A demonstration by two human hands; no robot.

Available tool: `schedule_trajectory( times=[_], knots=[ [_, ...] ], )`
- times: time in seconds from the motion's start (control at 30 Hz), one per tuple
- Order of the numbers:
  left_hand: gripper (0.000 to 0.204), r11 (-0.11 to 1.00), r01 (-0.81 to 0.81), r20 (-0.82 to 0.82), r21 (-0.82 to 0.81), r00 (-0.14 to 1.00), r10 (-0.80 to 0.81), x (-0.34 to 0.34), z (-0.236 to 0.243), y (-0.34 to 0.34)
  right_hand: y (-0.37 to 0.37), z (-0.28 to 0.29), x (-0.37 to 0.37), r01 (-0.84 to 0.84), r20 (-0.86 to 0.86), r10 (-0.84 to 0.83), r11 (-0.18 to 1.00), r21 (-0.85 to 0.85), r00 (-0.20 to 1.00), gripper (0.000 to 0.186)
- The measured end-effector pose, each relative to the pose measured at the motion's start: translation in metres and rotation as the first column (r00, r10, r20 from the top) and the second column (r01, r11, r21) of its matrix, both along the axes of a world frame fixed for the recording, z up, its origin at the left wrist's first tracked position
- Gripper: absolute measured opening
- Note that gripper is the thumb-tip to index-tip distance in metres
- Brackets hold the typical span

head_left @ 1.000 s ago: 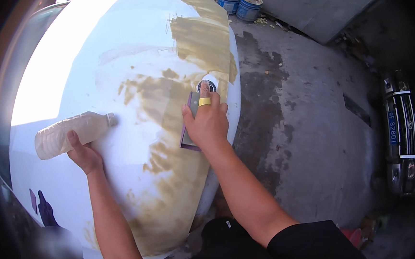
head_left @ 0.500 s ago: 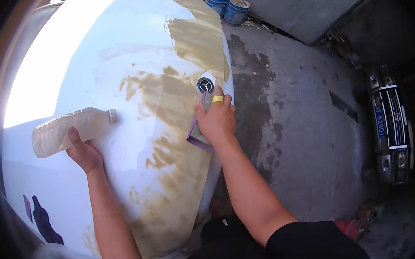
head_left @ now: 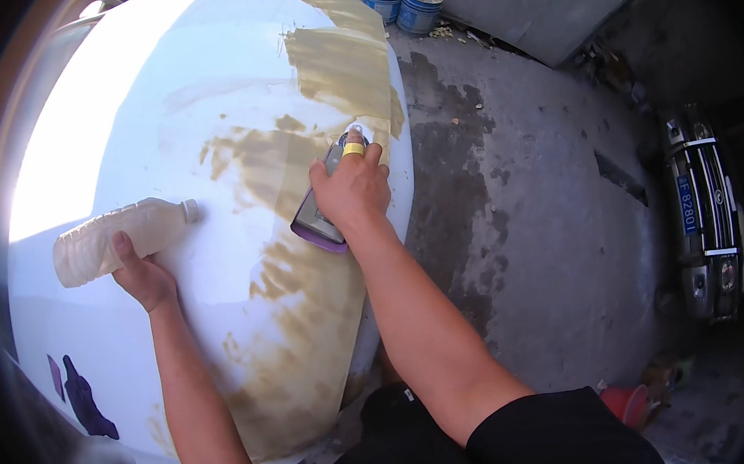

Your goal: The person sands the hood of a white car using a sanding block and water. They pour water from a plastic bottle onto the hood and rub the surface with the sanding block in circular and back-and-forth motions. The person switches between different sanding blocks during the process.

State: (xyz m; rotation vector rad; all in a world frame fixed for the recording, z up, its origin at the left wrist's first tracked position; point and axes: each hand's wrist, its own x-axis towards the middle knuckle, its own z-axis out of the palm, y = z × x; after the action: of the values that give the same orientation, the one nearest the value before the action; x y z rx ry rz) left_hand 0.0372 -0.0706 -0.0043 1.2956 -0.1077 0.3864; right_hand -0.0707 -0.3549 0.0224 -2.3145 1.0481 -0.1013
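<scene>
My left hand [head_left: 146, 282] is wrapped round a clear plastic bottle [head_left: 110, 242] of cloudy liquid, its cap to the right. The bottle is held level over a white car hood [head_left: 165, 169]. My right hand [head_left: 356, 190] grips a sanding block [head_left: 309, 219] with a purple edge, pressed against the hood near its right edge. A yellow band circles one of its fingers. Brownish-tan patches [head_left: 335, 71] streak the hood around the block. Beyond the block, my fingers hide most of a round badge [head_left: 345, 138].
A dark cloth-like item [head_left: 86, 398] and a small purple strip [head_left: 56, 377] lie on the hood's left side. Two blue buckets [head_left: 419, 11] stand on the concrete floor [head_left: 545, 246] at the back. A dark vehicle front [head_left: 708, 208] is at the right, with a red container [head_left: 626, 404] nearer.
My right hand has slid the sanding block a little left and away along the hood, covering most of the badge. My left hand still holds the bottle in nearly the same place.
</scene>
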Motion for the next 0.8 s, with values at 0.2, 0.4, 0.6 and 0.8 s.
schedule_trajectory(
  times=[0.2,0.4,0.6,0.8],
  knots=[
    [0.069,1.000,-0.011,-0.017,0.011,1.000,0.011,-0.001,0.001,0.002,-0.015,-0.021,-0.036,-0.053,0.008,0.053,0.997,-0.062,0.999,0.079],
    [0.069,1.000,-0.007,-0.001,0.012,1.000,0.007,-0.001,0.000,0.003,-0.035,-0.044,-0.054,-0.255,0.123,0.289,0.938,-0.236,0.949,0.074],
    [0.070,0.997,-0.052,-0.003,0.057,0.999,0.052,-0.001,-0.001,0.003,-0.046,-0.070,-0.081,-0.376,0.286,0.491,0.848,-0.373,0.823,0.051],
    [0.071,0.995,-0.080,-0.032,0.058,0.996,0.082,0.002,-0.002,0.000,-0.103,-0.090,-0.066,-0.346,0.448,0.477,0.872,-0.346,0.756,0.053]
  ],
)
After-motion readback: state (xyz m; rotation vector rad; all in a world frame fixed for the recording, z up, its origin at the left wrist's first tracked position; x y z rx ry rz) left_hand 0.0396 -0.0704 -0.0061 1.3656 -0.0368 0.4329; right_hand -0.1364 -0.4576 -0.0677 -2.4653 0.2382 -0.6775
